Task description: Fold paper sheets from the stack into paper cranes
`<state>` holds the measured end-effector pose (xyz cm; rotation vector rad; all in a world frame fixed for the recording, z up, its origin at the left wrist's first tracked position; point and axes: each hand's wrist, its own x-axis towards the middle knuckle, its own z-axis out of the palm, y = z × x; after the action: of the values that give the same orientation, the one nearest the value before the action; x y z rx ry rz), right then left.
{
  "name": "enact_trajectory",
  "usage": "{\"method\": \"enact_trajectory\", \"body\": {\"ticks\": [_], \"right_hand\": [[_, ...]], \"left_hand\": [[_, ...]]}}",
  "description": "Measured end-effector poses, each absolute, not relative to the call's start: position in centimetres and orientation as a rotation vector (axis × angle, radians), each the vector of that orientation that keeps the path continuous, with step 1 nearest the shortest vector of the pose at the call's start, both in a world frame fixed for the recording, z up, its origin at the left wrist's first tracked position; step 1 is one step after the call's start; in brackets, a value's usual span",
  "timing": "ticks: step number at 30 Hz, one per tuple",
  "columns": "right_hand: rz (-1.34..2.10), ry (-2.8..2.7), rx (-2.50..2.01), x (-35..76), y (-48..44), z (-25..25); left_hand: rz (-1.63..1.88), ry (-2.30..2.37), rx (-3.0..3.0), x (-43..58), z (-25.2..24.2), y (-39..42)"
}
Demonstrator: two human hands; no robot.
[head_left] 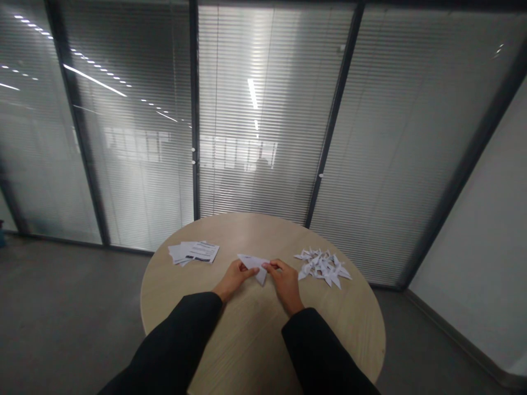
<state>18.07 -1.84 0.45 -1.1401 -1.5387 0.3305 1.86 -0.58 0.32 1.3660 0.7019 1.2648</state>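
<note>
A partly folded sheet of white paper (pixel 252 260) is held between my two hands above the middle of the round table. It has a triangular outline, with one point facing down toward me. My left hand (pixel 235 277) pinches its left side, thumb on top. On the right side, my right hand (pixel 285 280) grips the paper between thumb and fingers. Beyond my right hand lies a pile of folded white paper pieces (pixel 323 266) with pointed tips. Several flat paper sheets (pixel 201 252), some with printing, lie fanned out to the left.
The round light-wood table (pixel 247 356) fills the lower middle of the view. Behind it stands a glass partition with blinds (pixel 255 186) and dark frames. Grey floor (pixel 82 307) shows on both sides, and a white wall (pixel 486 230) rises at right.
</note>
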Motion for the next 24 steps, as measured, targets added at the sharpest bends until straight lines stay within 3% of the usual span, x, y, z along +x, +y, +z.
{"method": "enact_trajectory", "body": {"ticks": [24], "right_hand": [[0.387,-1.579,-1.09,18.2,-1.85,0.44]], "left_hand": [[1.297,0.766,1.45,1.61,-0.17,-0.08]]}}
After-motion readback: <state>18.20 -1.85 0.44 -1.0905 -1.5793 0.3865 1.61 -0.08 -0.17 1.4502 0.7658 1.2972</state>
